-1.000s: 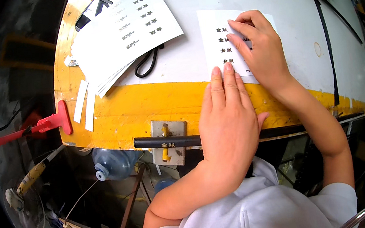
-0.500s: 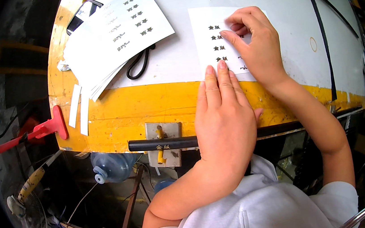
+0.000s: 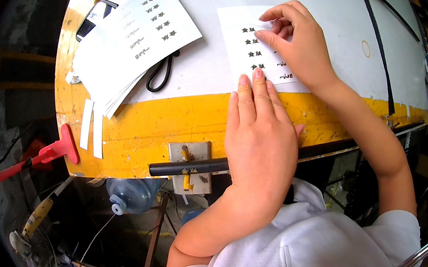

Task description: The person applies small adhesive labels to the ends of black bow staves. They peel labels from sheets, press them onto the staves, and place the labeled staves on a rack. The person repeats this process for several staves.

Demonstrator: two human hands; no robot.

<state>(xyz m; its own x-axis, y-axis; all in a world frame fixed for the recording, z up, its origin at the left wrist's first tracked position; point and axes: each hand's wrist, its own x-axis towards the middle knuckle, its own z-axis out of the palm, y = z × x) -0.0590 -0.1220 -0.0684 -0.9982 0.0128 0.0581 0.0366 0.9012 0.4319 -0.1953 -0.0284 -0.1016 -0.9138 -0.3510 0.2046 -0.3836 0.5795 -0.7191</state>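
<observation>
A white sheet (image 3: 234, 44) printed with rows of small dark characters lies on the white table top, at its yellow near border. My left hand (image 3: 260, 128) is flat, its outstretched fingertips on the sheet's lower part. Above the sheet's right side hovers my right hand (image 3: 303, 44). Its thumb and index finger are apart over the upper rows, the other fingers curl in, and nothing shows between them. A black tube (image 3: 212, 165) with small gold characters runs along the table's front edge and passes under my left hand.
A fanned stack of similar printed sheets (image 3: 105, 56) lies at the left, over a black cord loop (image 3: 158, 82). Two white paper strips (image 3: 97, 136) and a red clamp-like handle (image 3: 65, 146) are at the left edge. Below stand a blue water bottle (image 3: 131, 193) and a fan (image 3: 35, 256).
My right index finger has straightened, widening its gap from the thumb. The right hand has shifted slightly. My left hand stays flat on the sheet, and the whole view has moved a little.
</observation>
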